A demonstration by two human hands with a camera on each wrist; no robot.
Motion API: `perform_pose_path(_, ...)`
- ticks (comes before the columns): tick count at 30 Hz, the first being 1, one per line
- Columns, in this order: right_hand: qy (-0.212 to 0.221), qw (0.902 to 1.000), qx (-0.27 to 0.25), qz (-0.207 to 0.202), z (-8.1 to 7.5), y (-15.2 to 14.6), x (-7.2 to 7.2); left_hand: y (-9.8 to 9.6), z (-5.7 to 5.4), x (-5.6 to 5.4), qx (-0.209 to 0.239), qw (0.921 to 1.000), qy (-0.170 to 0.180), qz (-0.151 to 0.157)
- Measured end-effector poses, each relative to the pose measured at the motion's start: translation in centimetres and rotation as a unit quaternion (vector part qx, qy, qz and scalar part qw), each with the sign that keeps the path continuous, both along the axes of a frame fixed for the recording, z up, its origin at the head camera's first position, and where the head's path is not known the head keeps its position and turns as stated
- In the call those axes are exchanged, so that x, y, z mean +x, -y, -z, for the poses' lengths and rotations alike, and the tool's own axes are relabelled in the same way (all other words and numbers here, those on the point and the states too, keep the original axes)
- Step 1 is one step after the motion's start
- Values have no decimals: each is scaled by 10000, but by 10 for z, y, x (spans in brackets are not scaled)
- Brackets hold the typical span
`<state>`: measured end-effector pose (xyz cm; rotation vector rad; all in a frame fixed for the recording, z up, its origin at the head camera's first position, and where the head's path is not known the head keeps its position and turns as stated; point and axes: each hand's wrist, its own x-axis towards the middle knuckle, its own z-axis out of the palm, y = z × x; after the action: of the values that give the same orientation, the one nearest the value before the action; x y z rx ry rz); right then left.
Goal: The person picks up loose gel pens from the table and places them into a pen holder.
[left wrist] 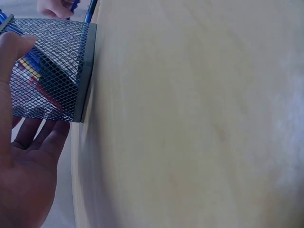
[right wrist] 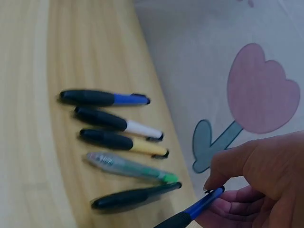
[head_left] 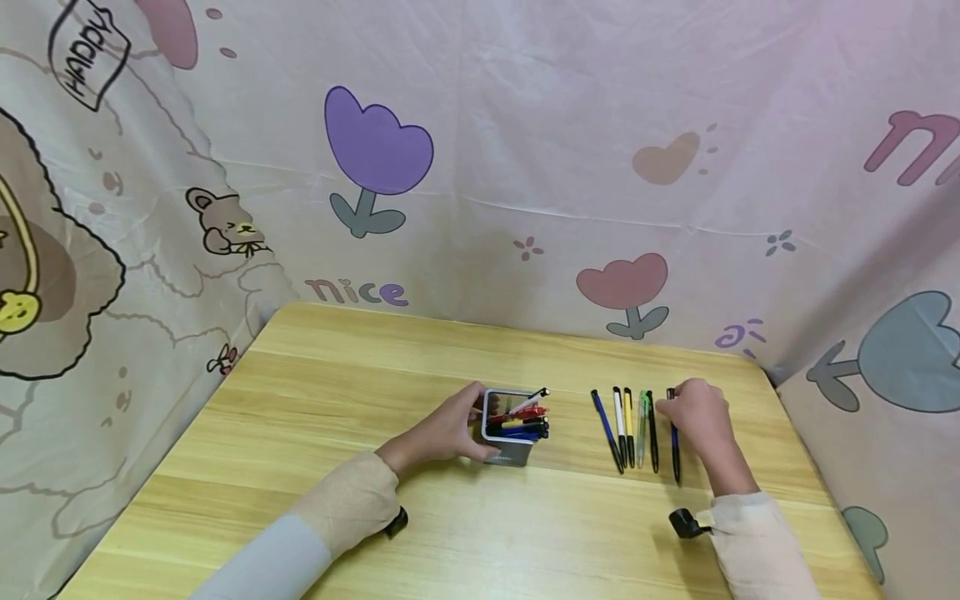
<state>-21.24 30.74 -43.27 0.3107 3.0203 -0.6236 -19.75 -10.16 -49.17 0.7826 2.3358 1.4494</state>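
Observation:
My left hand (head_left: 448,427) grips a dark mesh pen holder (head_left: 510,454) at its left side, thumb on the near wall and fingers behind it. The holder stands upright; inside it lean several pens, among them a white pen (head_left: 529,402) and a red pen (head_left: 528,413). To the right, my right hand (head_left: 701,417) pinches the far end of a blue-and-black pen (right wrist: 202,204) between thumb and fingers. Left of that hand, a row holds a black pen (right wrist: 135,197), a clear green pen (right wrist: 133,167), a yellow pen (right wrist: 123,141), a white-and-black pen (right wrist: 118,122) and another blue pen (right wrist: 104,98).
A light wooden table (head_left: 315,375) carries everything. Printed cloth (head_left: 487,167) with flowers and bears hangs behind the table and along its sides. Small black wrist devices, one by the left sleeve (head_left: 352,500) and one by the right sleeve (head_left: 757,533), sit close above the tabletop.

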Motion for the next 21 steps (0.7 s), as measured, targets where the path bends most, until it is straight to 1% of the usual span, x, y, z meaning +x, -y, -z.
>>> perform_pose_path(3, -47, 10000, -67, 25, -5, 4, 0, 0, 0, 0, 8, 10000, -15, -9)
perform_pose_path(5, -157, 9997, -195, -8, -8, 7, -1, 0, 0, 1, 2, 10000, -28, -20)
perform_pose_path(7, -195, 9984, -525, 3, -9, 10, -1, 0, 0, 1, -4, 10000, -23, -26)
perform_pose_path(9, -277, 9950, -959, 17, -10, 13, 0, 0, 0, 1, 9, 10000, -9, -18)
perform_pose_path(15, -472, 9786, -2002, 70, -18, 24, 2, 0, 2, -1, 19, 10000, 62, -15)
perform_pose_path(18, -516, 9671, -2490, 51, -23, 29, 3, 0, 2, -1, 50, 9999, 98, -1)
perform_pose_path(21, -564, 9558, -2885, -59, -27, 35, 5, 0, 3, -1, 64, 9999, 100, 4)
